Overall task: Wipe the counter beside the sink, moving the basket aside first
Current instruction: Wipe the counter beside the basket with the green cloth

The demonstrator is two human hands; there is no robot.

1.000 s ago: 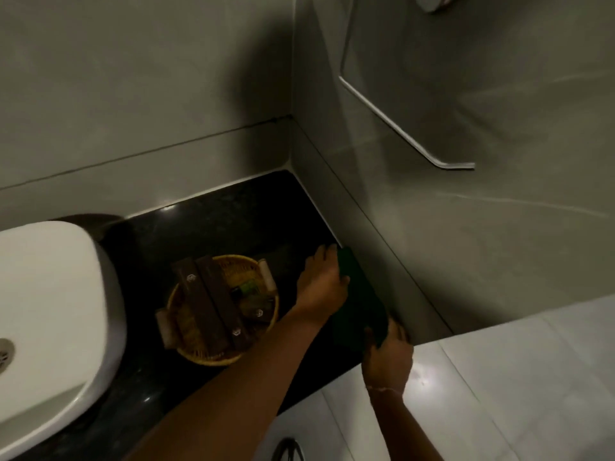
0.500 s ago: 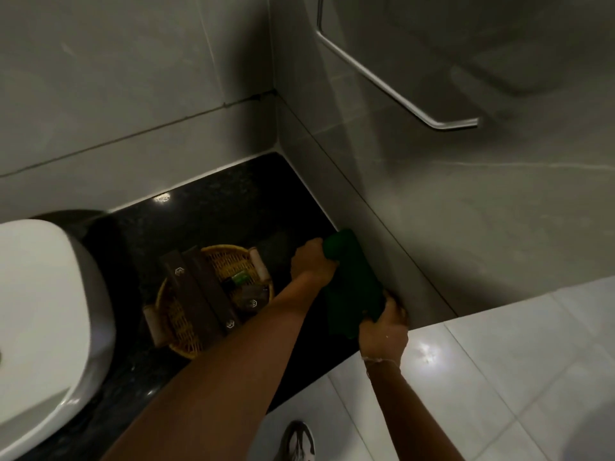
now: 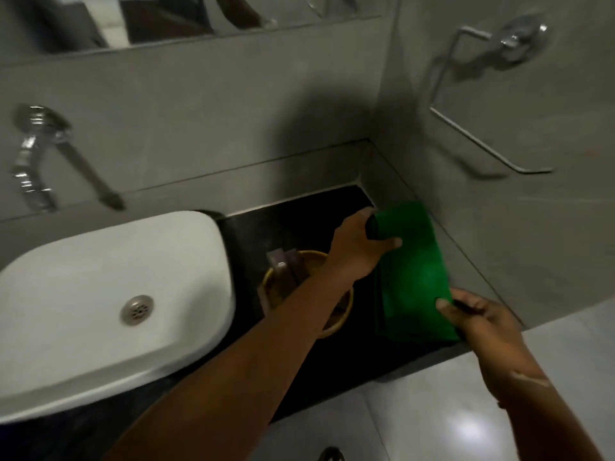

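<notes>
A green cloth (image 3: 411, 271) is stretched between both hands over the black counter (image 3: 299, 221), close to the right wall. My left hand (image 3: 362, 242) grips its far end; my right hand (image 3: 479, 319) pinches its near corner at the counter's front edge. The yellow woven basket (image 3: 278, 284) with brown packets stands on the counter between the white sink (image 3: 109, 294) and the cloth. My left forearm crosses over the basket and hides most of it.
A chrome tap (image 3: 36, 154) juts from the back wall above the sink. A chrome towel bar (image 3: 479, 144) hangs on the right wall. A mirror edge (image 3: 186, 24) runs along the top. Pale floor tiles (image 3: 449, 420) lie below the counter front.
The view swung up and left, bringing the sink bowl and tap into sight. Both hands lifted and spread the green cloth out; the basket stays in place.
</notes>
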